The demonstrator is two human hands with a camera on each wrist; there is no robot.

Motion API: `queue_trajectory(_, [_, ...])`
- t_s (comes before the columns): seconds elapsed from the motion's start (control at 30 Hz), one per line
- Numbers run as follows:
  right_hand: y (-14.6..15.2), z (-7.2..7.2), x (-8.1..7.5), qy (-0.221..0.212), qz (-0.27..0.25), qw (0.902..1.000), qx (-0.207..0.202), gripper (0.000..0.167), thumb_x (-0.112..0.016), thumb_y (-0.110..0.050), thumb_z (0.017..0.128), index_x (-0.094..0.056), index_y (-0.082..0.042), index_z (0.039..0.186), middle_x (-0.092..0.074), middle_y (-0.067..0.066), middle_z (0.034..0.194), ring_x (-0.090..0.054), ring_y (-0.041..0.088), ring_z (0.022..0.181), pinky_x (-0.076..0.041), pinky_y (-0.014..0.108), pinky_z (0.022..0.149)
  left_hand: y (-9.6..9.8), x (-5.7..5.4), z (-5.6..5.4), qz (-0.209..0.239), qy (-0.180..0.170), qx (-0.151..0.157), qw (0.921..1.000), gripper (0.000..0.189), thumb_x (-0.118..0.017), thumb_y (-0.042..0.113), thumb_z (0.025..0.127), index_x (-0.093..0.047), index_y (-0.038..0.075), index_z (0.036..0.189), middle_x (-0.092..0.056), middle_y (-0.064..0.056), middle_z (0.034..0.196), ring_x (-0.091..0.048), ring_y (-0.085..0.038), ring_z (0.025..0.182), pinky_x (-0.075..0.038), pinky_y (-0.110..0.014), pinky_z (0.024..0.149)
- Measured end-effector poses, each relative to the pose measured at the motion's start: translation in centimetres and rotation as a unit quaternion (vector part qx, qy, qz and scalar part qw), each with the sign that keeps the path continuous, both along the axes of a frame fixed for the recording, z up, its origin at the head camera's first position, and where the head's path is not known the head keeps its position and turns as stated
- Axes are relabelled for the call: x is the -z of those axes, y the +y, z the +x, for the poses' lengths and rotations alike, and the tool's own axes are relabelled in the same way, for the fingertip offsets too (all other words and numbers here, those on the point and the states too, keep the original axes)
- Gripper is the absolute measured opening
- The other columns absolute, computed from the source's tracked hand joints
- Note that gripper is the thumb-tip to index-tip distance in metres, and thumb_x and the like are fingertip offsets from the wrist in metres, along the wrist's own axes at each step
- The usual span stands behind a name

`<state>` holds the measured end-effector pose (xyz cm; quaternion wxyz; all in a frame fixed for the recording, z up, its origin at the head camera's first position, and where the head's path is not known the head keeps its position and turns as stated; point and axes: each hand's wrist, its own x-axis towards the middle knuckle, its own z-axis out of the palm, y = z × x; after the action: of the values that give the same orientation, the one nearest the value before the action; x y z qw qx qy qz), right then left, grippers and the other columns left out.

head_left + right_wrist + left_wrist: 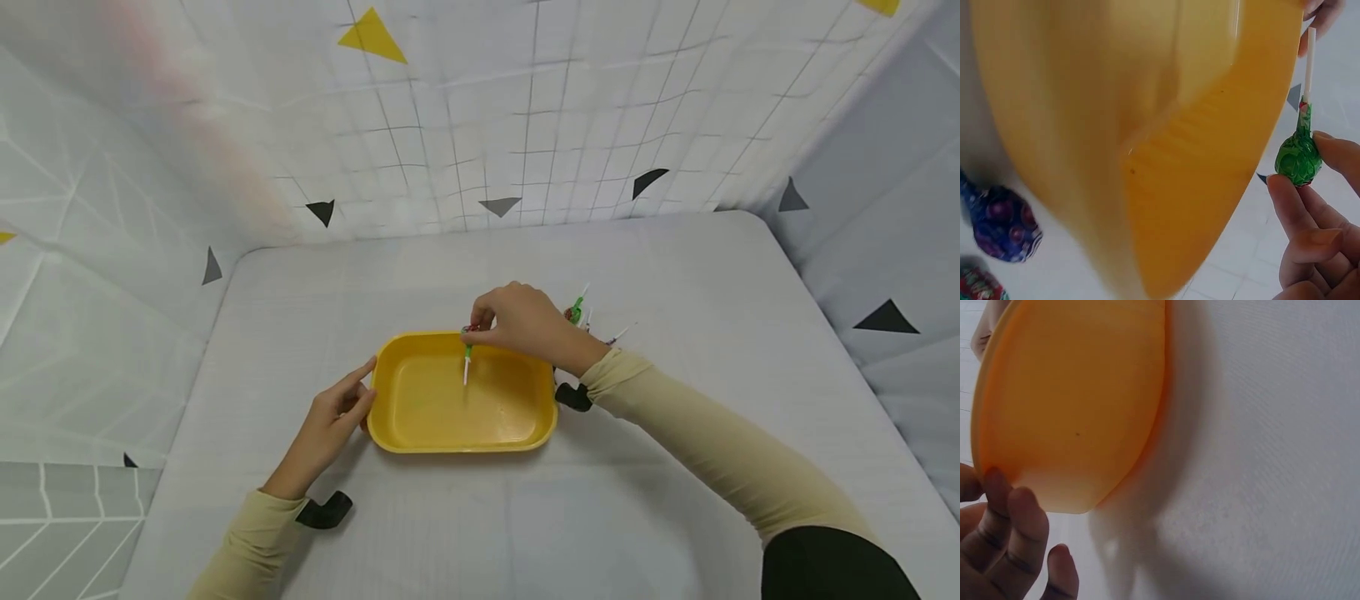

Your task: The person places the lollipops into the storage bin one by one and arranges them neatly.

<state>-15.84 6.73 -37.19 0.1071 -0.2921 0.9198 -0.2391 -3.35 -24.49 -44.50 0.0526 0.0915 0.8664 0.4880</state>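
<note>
My right hand (525, 321) pinches a green-wrapped lollipop (1298, 157) by its candy head between thumb and fingertips. Its white stick points down over the yellow tray (450, 448) in the head view. At the tray's left end, my left hand (326, 429) holds the rim with its fingers and thumb. Close up in the left wrist view, the fingertips (1025, 506) of this hand lie against the tray's outer wall. No lollipop shows inside the tray.
Several lollipops lie right of the tray, partly hidden by my right arm, among them a green one (575, 312). A purple-blue lollipop (1007, 224) and a red-green one (982, 284) show beside the tray. White cloth walls (480, 117) rise around the white table (420, 533).
</note>
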Motion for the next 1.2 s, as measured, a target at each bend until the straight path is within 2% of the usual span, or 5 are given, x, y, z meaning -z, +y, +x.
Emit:
queue_trajectory(0.5, [-2.8, 0.3, 0.2, 0.001, 0.015, 0.9995, -0.026, 0.021, -0.080, -0.044, 0.090, -0.078, -0.023, 0.089, -0.077, -0.009, 0.086, -0.068, 0.008, 0.077, -0.052, 0.026, 0.064, -0.2, 0.1, 0.0, -0.006, 0.001, 0.001, 1.0000, 0.052, -0.056, 0.018, 0.108, -0.043, 0.009, 0.158, -0.061, -0.005, 0.084, -0.060, -0.017, 0.064, -0.048, -0.024, 0.059])
queue_trajectory(0.63, [-3.6, 0.6, 0.6, 0.002, 0.014, 0.9994, -0.031, 0.022, -0.080, -0.044, 0.090, -0.078, -0.023, 0.088, -0.077, -0.009, 0.084, -0.067, 0.006, 0.075, -0.052, 0.024, 0.063, -0.1, 0.1, 0.0, -0.006, 0.000, 0.001, 1.0000, 0.053, -0.056, 0.018, 0.108, -0.042, 0.009, 0.158, -0.061, -0.005, 0.084, -0.059, -0.012, 0.065, -0.051, -0.026, 0.061])
queue_trajectory(0.97, [-5.9, 1.3, 1.8, -0.007, 0.026, 0.9983, -0.051, 0.023, -0.080, -0.047, 0.089, -0.077, -0.024, 0.088, -0.076, -0.011, 0.084, -0.066, 0.003, 0.074, -0.051, 0.021, 0.062, -0.2, 0.1, -0.1, -0.006, -0.005, -0.005, 1.0000, 0.052, -0.056, 0.019, 0.108, -0.043, 0.010, 0.158, -0.060, -0.006, 0.084, -0.060, -0.025, 0.065, -0.047, -0.023, 0.060])
queue_trajectory(1.2, [-7.4, 1.5, 2.5, -0.002, 0.025, 0.9974, -0.067, 0.024, -0.080, -0.046, 0.090, -0.077, -0.022, 0.087, -0.073, -0.010, 0.082, -0.062, 0.005, 0.071, -0.051, 0.022, 0.061, -0.2, 0.2, -0.1, -0.005, -0.004, -0.004, 1.0000, 0.052, -0.056, 0.018, 0.108, -0.043, 0.009, 0.158, -0.060, -0.006, 0.084, -0.061, -0.029, 0.064, -0.047, -0.024, 0.059])
